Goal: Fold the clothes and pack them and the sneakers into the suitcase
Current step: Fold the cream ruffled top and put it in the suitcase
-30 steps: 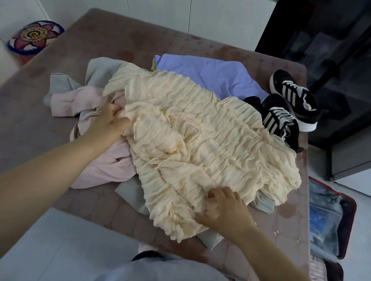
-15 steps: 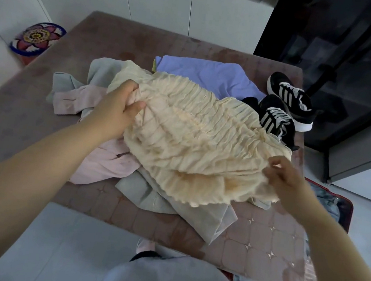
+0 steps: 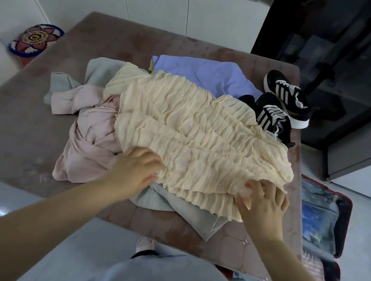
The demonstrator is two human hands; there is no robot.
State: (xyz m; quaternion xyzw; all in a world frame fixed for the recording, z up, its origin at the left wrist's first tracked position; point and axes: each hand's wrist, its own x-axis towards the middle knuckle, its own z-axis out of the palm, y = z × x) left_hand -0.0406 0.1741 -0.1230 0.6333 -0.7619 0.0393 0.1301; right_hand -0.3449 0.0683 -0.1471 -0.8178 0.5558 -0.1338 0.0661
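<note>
Cream top [image 3: 191, 136] lies on top of the clothes pile, mid table, spread crinkled side up with its long axis running 10 to 4 o'clock. The hem end is nearest me.

My left hand [image 3: 135, 169] is at the top's 7 o'clock corner. The fingers are curled and bunched together, pinching the edge. My right hand [image 3: 263, 201] is at the 5 o'clock corner with fingers spread, pressing down on the hem. I can't tell if the tips hook under the fold. One hand on each near corner makes sense: it gets the hem straight and taut so the fold comes out even. My guess is this is the flatten-and-square step, with the fold itself not made yet.

Under the top:
- pink garment [image 3: 88, 144], crumpled, sticking out at 9 o'clock
- grey garment [image 3: 186, 211], poking out at 6, its corner close to the table's near edge
- purple shirt [image 3: 200, 73], flat at 12, partly covered

None of these are folded.

Sneakers [image 3: 274, 113] sit at 2 o'clock, a pair side by side. The nearer one touches the top's edge. They're not packed.

Suitcase [image 3: 322, 221] is open on the floor at 4 o'clock, just beside the table [image 3: 21, 123], in easy reach for dropping things in. The clothes aren't in it.

Round patterned mat [image 3: 36, 38] is on the floor at 10 o'clock. Dark glass cabinet [image 3: 338, 53] is at 1.
</note>
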